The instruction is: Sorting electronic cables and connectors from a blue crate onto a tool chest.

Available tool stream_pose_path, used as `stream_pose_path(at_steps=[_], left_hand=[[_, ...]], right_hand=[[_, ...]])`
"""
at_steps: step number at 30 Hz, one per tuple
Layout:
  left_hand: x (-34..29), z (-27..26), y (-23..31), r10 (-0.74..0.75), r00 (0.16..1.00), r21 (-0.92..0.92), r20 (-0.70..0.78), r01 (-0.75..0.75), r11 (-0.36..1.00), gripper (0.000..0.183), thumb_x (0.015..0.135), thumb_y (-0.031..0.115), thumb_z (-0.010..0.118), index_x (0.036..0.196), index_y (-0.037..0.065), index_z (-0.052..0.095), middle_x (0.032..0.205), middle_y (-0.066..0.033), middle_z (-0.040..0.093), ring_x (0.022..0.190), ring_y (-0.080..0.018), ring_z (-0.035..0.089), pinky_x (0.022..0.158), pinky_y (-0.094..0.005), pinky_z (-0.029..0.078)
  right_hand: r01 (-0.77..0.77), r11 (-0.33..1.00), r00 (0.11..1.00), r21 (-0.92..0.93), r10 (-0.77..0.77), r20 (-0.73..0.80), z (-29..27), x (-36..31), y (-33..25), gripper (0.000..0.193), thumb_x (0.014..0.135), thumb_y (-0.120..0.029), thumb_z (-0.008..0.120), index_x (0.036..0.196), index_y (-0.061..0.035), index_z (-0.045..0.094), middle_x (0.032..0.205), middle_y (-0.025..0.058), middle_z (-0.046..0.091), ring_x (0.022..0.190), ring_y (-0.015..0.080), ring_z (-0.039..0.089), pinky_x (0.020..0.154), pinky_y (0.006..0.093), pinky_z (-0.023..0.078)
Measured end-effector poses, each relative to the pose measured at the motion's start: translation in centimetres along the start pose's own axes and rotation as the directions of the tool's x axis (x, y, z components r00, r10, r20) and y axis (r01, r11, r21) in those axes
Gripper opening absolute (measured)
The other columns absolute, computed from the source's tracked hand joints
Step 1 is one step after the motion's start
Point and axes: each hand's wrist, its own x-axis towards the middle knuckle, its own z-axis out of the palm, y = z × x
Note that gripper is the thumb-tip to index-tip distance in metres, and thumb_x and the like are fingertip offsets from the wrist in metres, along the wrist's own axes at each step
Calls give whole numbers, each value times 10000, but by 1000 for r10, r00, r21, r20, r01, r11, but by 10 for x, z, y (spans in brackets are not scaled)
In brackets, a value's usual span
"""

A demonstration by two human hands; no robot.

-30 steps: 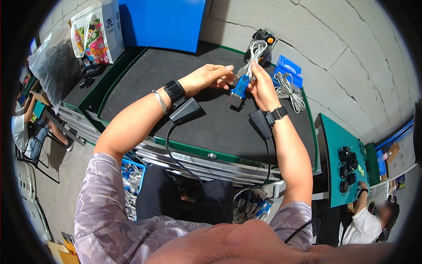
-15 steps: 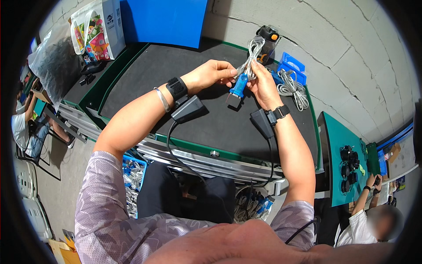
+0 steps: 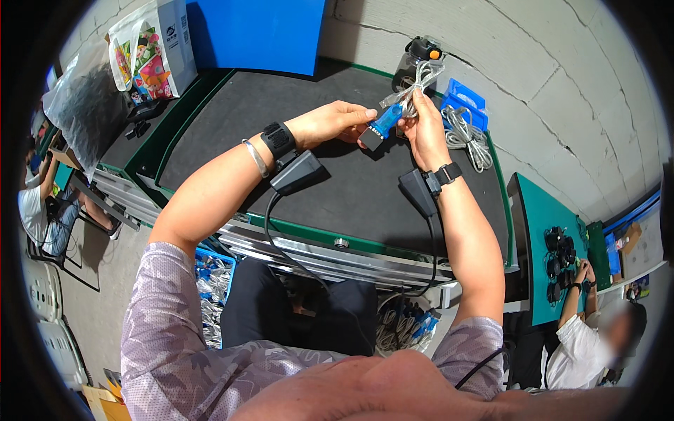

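A coiled clear-grey cable (image 3: 423, 74) with a blue plug (image 3: 385, 121) hangs above the dark table mat. My right hand (image 3: 427, 133) grips the bundle beside the blue plug, thumb up against the coil. The plug points down and left, with a dark patch at its wide end; whether that is a cap or shadow I cannot tell. My left hand (image 3: 335, 123) is at the plug's left side, thumb stretched out and apart from the curled fingers. Its fingertips are close to the wide end, and some are hidden.
Another coiled cable (image 3: 469, 140) lies right of my right hand, before a blue tray (image 3: 465, 100). A bottle (image 3: 414, 62) stands behind. A blue panel (image 3: 256, 35) and a printed bag (image 3: 151, 56) are back left. At right, a person (image 3: 590, 344) works by a green table (image 3: 537, 245).
The coil has tipped right and the blue plug has swung, its wide end now closer to my left fingers. My left thumb has drawn slightly away from the coil.
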Motion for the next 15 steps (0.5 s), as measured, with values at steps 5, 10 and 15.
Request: stream_pose_path(at_steps=[5,10,15], left_hand=[[0,1,1,8,1000,-50,-2,-8,999,372,985,421,501,946,67,606,842,9,530,808,-98,560,827,-273,497],[1,-2,-1,-30,1000,-43,8,31,999,395,988,419,494,973,43,610,877,-6,541,865,-111,586,846,-287,505],[2,1,0,2,999,15,54,-3,1000,373,962,382,560,1063,25,595,936,-33,594,863,-119,596,855,-281,502]], right_hand=[[-3,1000,999,-6,2,-35,1,0,-1,271,1002,-363,485,994,-110,582,807,-21,583,676,66,539,597,221,458],[-5,1000,1000,-21,5,-31,1,0,-1,275,1000,-367,486,975,-109,579,800,-21,579,661,66,531,585,216,446],[9,1000,998,-27,-11,-58,1,-1,-1,273,987,-379,505,946,-117,567,797,-20,576,642,63,525,575,205,436]])
